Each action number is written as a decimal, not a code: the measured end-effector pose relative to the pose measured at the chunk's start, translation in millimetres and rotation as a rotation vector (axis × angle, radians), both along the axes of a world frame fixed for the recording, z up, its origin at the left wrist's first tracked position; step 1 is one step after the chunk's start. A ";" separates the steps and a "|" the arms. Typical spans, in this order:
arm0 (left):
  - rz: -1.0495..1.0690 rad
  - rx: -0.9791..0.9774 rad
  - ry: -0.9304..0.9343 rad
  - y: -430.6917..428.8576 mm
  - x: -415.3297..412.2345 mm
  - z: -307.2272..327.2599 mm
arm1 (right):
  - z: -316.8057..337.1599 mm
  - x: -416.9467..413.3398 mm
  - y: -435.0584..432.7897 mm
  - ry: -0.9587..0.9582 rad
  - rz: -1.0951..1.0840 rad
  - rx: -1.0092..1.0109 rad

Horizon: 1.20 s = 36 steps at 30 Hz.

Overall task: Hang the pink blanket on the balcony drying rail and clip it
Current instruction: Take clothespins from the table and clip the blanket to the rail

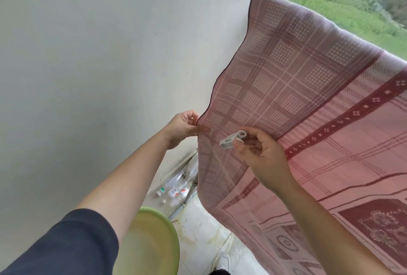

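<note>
The pink blanket (pixel 308 103), checked and patterned in dark red, hangs draped over the drying rail, which it hides. Its left edge runs down beside the white wall. My left hand (pixel 182 128) pinches that edge at mid height. My right hand (pixel 262 155) holds a white plastic clip (pixel 232 139) in its fingertips, just in front of the blanket and a short way right of my left hand. The clip's jaws point left toward the pinched edge and do not touch the fabric.
A white wall (pixel 99 65) fills the left side. A green plastic basin (pixel 152 244) sits on the tiled floor below my left arm. Several plastic bottles (pixel 176 191) lie by the wall's foot. Beyond the blanket lies grassy open ground (pixel 352 3).
</note>
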<state>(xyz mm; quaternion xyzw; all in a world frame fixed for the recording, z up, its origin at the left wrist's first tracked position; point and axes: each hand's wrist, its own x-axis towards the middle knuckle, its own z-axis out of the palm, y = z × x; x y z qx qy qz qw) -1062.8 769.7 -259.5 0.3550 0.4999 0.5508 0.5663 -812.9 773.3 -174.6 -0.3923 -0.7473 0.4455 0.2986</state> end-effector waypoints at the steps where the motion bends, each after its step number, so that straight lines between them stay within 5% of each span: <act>1: -0.020 -0.010 0.002 -2.4 -1.8 0.0 | 4.9 -3.7 -0.3 0.016 0.007 0.020; 5: -0.114 -0.041 0.109 6.3 6.7 15.5 | 27.8 -16.0 -1.4 0.101 -0.014 0.075; 10: -0.334 0.134 -0.091 26.3 17.9 51.3 | 60.4 -17.2 0.5 0.166 -0.025 0.163; 19: -0.176 0.131 -0.288 33.2 21.2 51.0 | 127.1 -23.5 8.6 0.369 -0.007 0.338; 30: -0.068 0.199 -0.167 18.3 15.8 62.3 | 179.9 -90.2 19.5 -0.039 0.064 0.630; 36: 0.031 0.229 -0.334 18.8 49.4 72.5 | 222.2 -139.4 45.9 -0.625 0.180 0.582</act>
